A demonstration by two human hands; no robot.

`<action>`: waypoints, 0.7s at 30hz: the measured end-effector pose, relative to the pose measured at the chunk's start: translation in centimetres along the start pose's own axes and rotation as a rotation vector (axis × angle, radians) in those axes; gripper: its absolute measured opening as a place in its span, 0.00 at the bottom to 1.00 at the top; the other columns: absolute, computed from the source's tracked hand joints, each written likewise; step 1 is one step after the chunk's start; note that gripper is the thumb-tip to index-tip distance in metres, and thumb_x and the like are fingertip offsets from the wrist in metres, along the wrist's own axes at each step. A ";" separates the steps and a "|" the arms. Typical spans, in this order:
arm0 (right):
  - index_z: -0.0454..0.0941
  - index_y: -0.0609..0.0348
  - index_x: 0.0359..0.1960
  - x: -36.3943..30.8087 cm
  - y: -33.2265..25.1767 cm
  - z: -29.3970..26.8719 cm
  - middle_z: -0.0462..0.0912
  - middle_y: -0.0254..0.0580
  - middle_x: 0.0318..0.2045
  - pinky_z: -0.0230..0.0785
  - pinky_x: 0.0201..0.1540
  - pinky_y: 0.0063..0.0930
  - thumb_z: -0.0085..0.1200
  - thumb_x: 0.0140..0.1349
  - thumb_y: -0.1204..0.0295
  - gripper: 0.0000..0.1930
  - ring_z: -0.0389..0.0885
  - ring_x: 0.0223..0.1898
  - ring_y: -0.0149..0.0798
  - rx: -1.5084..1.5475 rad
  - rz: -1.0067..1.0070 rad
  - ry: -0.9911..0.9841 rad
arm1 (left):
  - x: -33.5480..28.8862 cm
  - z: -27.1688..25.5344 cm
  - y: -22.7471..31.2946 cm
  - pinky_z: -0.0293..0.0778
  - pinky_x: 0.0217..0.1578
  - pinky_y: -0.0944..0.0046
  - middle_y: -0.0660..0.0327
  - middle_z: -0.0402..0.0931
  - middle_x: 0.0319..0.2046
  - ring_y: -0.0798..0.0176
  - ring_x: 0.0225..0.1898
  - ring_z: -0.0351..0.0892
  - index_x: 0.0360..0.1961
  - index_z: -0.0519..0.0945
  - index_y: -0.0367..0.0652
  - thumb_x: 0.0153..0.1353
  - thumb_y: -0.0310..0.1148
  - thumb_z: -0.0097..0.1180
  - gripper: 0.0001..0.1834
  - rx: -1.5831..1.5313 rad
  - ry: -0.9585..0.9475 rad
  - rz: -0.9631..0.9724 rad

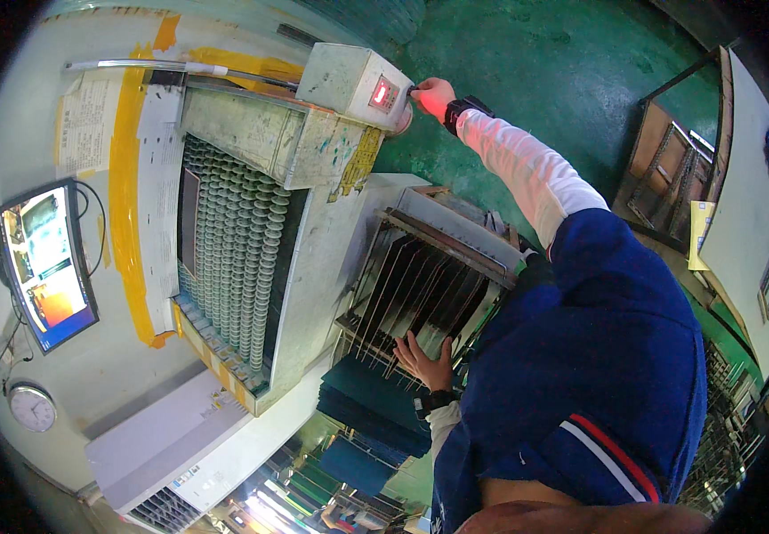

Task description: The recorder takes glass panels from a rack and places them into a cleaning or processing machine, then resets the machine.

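Note:
My right hand reaches out to a pale metal control box with a lit red display. Its fingers are closed on a small dark knob on the side of the box. My left hand is open with fingers spread, over the edge of a rack strung with thin rods. Whether it touches the rods I cannot tell. The box sits at the corner of a machine with a bed of pale disc rollers. A flat dark panel lies along the rollers' far side.
Dark teal sheets are stacked beside the rack. A monitor and a round clock are beyond the machine. A metal rod runs toward the box. A wooden-framed stand stands on the green floor.

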State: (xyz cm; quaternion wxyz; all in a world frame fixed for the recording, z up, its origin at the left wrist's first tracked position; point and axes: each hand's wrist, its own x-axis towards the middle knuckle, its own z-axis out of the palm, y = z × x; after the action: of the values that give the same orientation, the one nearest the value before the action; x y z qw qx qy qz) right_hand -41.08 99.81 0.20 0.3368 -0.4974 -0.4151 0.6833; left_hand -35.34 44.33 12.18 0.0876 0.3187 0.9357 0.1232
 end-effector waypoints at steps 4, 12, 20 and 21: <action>0.78 0.66 0.35 0.0 -0.1 -0.1 0.82 0.40 0.25 0.70 0.22 0.25 0.60 0.48 0.70 0.13 0.78 0.23 0.31 -0.001 0.005 0.006 | 0.1 0.1 0.2 0.46 0.61 0.37 0.51 0.50 0.66 0.36 0.66 0.43 0.63 0.61 0.50 0.44 0.52 0.67 0.46 -0.012 0.027 0.014; 0.79 0.64 0.33 0.4 0.4 -0.1 0.82 0.39 0.25 0.71 0.23 0.25 0.60 0.48 0.70 0.12 0.78 0.23 0.30 0.005 -0.003 0.027 | -0.1 0.1 0.2 0.46 0.61 0.37 0.54 0.49 0.66 0.38 0.66 0.43 0.64 0.60 0.52 0.44 0.52 0.67 0.46 0.001 0.026 0.009; 0.79 0.64 0.33 0.1 0.2 0.2 0.82 0.39 0.25 0.71 0.23 0.25 0.60 0.48 0.70 0.12 0.78 0.23 0.30 0.000 0.013 0.018 | 0.0 0.0 0.2 0.47 0.60 0.37 0.55 0.49 0.66 0.40 0.66 0.43 0.63 0.61 0.52 0.44 0.52 0.67 0.46 0.005 0.030 0.010; 0.79 0.64 0.34 0.0 0.1 0.2 0.82 0.39 0.25 0.71 0.23 0.25 0.60 0.48 0.70 0.12 0.78 0.23 0.30 0.000 0.015 0.018 | -0.1 0.0 0.1 0.47 0.60 0.37 0.55 0.49 0.66 0.39 0.66 0.43 0.63 0.61 0.52 0.44 0.52 0.67 0.46 0.001 0.038 0.018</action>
State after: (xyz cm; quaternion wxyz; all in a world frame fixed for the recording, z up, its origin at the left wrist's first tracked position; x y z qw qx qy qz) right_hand -41.31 99.70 0.20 0.3355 -0.5067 -0.4081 0.6813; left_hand -35.23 44.36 12.22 0.0687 0.3250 0.9343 0.1293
